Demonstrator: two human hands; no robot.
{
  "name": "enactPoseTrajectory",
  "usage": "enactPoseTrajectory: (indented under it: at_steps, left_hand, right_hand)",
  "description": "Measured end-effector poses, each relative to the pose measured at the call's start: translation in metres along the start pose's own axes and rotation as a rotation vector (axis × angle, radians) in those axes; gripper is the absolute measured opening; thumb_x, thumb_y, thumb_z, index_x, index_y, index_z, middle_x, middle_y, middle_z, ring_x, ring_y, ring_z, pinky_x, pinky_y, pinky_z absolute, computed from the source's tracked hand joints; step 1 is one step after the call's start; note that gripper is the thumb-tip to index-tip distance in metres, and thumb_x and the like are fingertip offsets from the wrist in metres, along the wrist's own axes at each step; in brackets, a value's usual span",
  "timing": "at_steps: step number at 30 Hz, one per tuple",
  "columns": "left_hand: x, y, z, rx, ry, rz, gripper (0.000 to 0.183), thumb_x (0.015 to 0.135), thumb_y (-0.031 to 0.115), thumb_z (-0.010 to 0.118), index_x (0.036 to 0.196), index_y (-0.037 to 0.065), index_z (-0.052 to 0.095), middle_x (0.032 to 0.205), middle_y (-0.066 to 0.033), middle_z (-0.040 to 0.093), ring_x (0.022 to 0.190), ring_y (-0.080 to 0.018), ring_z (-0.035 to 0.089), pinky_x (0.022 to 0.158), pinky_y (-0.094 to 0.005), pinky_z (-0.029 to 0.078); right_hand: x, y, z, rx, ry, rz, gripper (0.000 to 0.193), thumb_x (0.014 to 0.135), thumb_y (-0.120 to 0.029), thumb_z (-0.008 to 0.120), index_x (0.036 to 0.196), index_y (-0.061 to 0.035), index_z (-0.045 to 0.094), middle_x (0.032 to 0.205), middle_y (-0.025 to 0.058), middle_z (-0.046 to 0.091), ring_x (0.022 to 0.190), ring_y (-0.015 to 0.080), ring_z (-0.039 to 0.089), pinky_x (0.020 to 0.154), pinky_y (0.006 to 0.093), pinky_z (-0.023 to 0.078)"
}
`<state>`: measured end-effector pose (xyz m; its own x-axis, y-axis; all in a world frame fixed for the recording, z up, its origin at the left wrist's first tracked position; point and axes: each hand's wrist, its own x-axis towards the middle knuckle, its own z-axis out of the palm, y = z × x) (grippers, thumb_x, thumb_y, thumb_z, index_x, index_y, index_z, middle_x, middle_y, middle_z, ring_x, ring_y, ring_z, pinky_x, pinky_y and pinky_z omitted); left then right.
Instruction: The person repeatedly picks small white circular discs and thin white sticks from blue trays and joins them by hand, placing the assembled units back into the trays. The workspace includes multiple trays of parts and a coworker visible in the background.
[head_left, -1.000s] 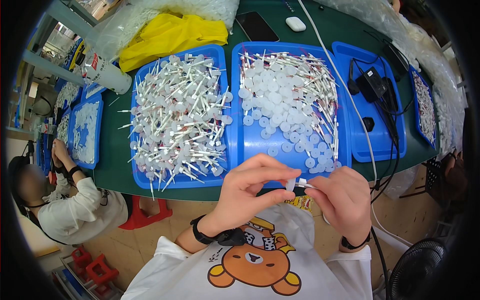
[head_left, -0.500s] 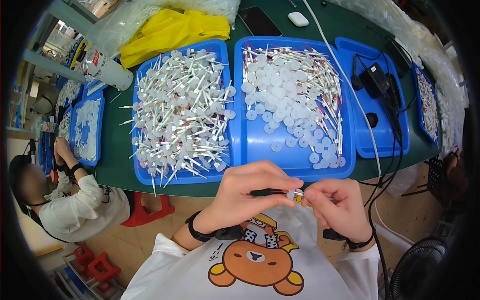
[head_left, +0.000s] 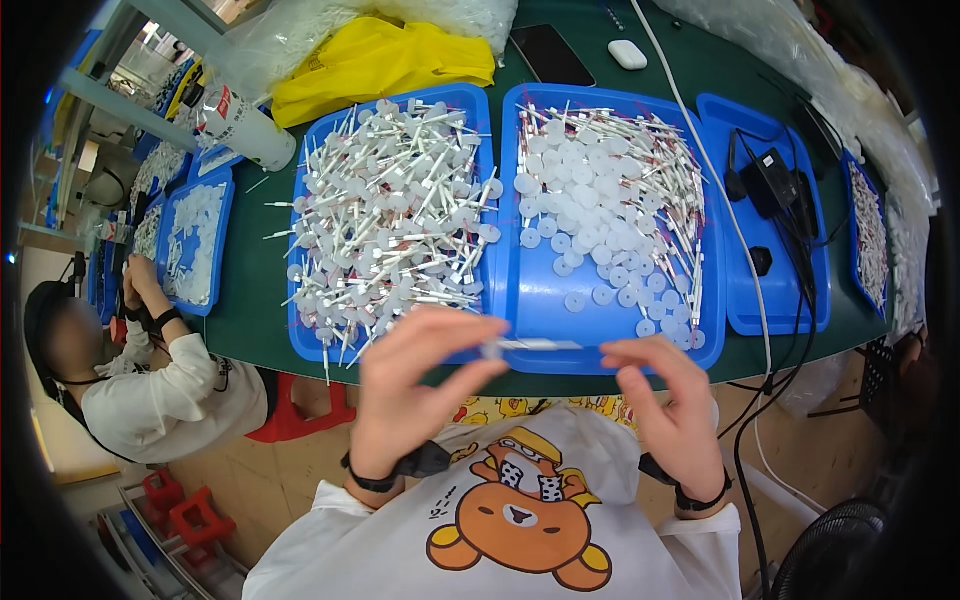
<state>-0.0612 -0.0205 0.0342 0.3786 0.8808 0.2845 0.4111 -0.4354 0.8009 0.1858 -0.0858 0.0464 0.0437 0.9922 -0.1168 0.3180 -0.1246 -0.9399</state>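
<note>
Half a second ago both hands were pressed together low over the shirt, pinching one small piece between them; now they have drawn apart and risen toward the near edge of the dark green bench [head_left: 250,320].

The left hand [head_left: 415,390] pinches a thin white plastic stick with a small round cap on its left end [head_left: 530,345] between thumb and fingertips, holding it level. The stick juts out to the right of that hand, its free tip pointing at the right hand without touching it. Motion blur softens its outline, so finer detail cannot be told.

Just beyond the left hand lies the left blue plastic tray heaped with assembled white capped sticks [head_left: 305,335]. Beyond the gap between the hands sits the middle blue plastic tray holding loose white round caps and bare sticks [head_left: 600,340], the caps piled centrally and the sticks along its far and right sides.

The right hand [head_left: 675,410] holds nothing, its fingers loosely curled and spread, the fingertips near the stick's tip.
</note>
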Motion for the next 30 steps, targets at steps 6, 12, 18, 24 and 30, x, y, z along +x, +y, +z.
enactPoseTrajectory:
  at_steps: [6, 12, 18, 24, 30]
  left_hand:
    - [-0.001, -0.009, -0.030, 0.891, 0.271, -0.166, 0.053, 0.072, 0.009, 0.083, 0.123, 0.013, 0.068, 0.142, -0.0106, 0.051, 0.131, -0.0361, 0.043, 0.110, -0.0450, 0.031]
    - [0.015, -0.004, 0.026, 0.512, -0.118, 0.057, 0.046, 0.079, 0.015, 0.077, 0.123, 0.013, 0.065, 0.139, -0.0094, 0.052, 0.131, -0.0356, 0.044, 0.110, -0.0480, 0.031]
    - [0.020, -0.013, 0.104, 0.437, -0.182, 0.170, 0.051, 0.086, 0.020, 0.072, 0.133, 0.010, 0.057, 0.140, -0.0187, 0.048, 0.129, -0.0380, 0.044, 0.110, -0.0518, 0.033]
    - [0.015, -0.016, 0.107, 0.461, -0.125, 0.163, 0.053, 0.086, 0.022, 0.072, 0.134, 0.006, 0.056, 0.142, -0.0208, 0.045, 0.130, -0.0412, 0.043, 0.108, -0.0519, 0.035]
    - [0.017, -0.018, 0.112, 0.370, -0.058, 0.129, 0.064, 0.085, 0.025, 0.074, 0.138, -0.002, 0.049, 0.144, -0.0240, 0.042, 0.132, -0.0440, 0.041, 0.107, -0.0509, 0.037]
  right_hand:
    - [0.003, 0.017, -0.032, -0.193, 0.123, -0.036, 0.014, 0.090, -0.004, 0.066, 0.102, 0.0027, 0.068, 0.095, 0.0143, 0.068, 0.089, 0.0263, 0.066, 0.080, 0.0321, 0.050]
    - [0.018, 0.050, -0.040, -0.702, 0.303, -0.117, 0.022, 0.088, -0.005, 0.067, 0.109, 0.0001, 0.063, 0.114, 0.0181, 0.062, 0.106, 0.0369, 0.059, 0.092, 0.0393, 0.048]
    - [0.040, 0.017, -0.055, -0.749, 0.012, -0.249, 0.037, 0.088, -0.017, 0.071, 0.118, 0.0014, 0.060, 0.124, 0.0206, 0.059, 0.115, 0.0399, 0.057, 0.100, 0.0416, 0.045]
    - [0.140, -0.002, -0.042, -0.837, -0.096, -0.240, 0.046, 0.089, -0.030, 0.068, 0.122, 0.0024, 0.061, 0.120, 0.0242, 0.060, 0.118, 0.0426, 0.055, 0.100, 0.0476, 0.045]
    - [0.225, 0.032, -0.008, -0.973, -0.071, -0.023, 0.061, 0.096, -0.049, 0.055, 0.142, -0.0096, 0.049, 0.144, 0.0266, 0.042, 0.131, 0.0552, 0.040, 0.105, 0.0653, 0.035]
